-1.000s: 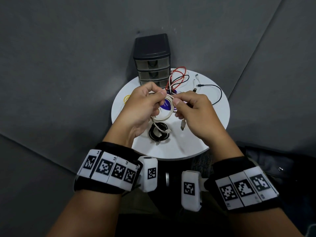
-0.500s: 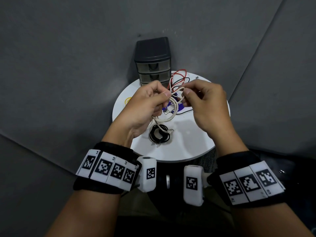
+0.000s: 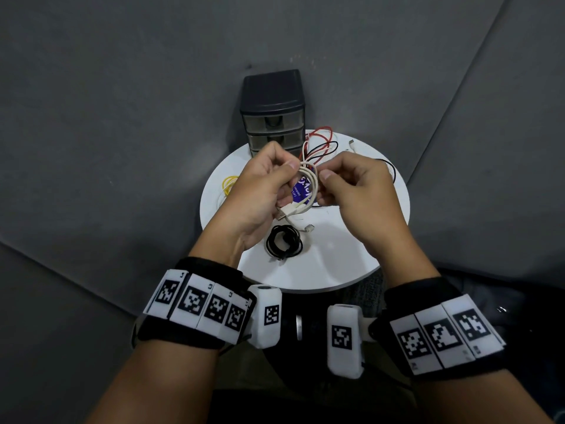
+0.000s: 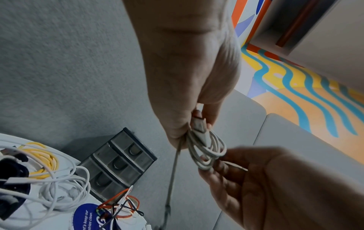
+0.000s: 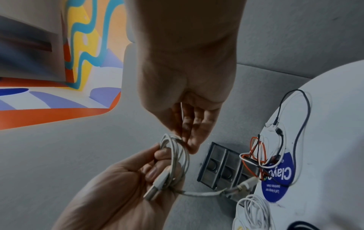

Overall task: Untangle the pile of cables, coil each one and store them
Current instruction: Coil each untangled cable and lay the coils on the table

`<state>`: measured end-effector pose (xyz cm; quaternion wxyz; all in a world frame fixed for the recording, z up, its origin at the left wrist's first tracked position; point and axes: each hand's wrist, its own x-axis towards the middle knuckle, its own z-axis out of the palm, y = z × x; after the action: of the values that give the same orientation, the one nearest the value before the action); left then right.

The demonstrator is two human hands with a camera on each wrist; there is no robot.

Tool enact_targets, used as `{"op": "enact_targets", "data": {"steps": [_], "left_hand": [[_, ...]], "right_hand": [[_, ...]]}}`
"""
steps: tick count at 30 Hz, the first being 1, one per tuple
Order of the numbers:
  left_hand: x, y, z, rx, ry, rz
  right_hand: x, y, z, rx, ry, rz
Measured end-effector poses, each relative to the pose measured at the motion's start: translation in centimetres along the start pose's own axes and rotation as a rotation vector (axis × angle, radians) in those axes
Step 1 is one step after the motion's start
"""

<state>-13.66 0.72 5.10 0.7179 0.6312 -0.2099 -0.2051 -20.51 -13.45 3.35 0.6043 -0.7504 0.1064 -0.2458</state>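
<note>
White table [image 3: 351,264], blue "Clay" sticker [image 5: 279,179], coiled cable [image 3: 307,191]

Round white tabletop [image 3: 305,270], smooth, matte. Grey upholstered sofa [image 3: 122,117] behind and on both sides of it, seams running between the cushions. Beyond the sofa, in the wrist views: wall mural [image 4: 307,87] of wavy teal, yellow and orange bands, with blue, lilac and white patches [image 5: 49,99]. Pale wall panel [image 4: 325,38] beside the mural. Light dim, even.

Bare forearms wear black wristbands [image 3: 195,304] bearing white tag tiles (checkered markers), perhaps fabric.
</note>
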Motion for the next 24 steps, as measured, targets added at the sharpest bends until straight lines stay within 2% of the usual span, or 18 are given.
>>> {"op": "enact_targets", "data": {"steps": [12, 17, 20, 24], "left_hand": [[0.1, -0.1, 0.3, -0.002, 0.059, 0.012], [0.2, 0.5, 0.2, -0.044, 0.104, 0.043], [0.6, 0.5, -0.3, -0.095, 0.16, 0.051], [0.9, 0.1, -1.1, -0.052, 0.209, 0.056]], "right_hand": [[0.6, -0.4, -0.1, -0.211, -0.194, -0.033], [0.7, -0.5, -1.0, -0.187, -0.405, 0.058], [0.3, 0.6, -0.6, -0.386, -0.548, 0.061], [0.2, 0.7, -0.5, -0.374, -0.574, 0.07]]}}
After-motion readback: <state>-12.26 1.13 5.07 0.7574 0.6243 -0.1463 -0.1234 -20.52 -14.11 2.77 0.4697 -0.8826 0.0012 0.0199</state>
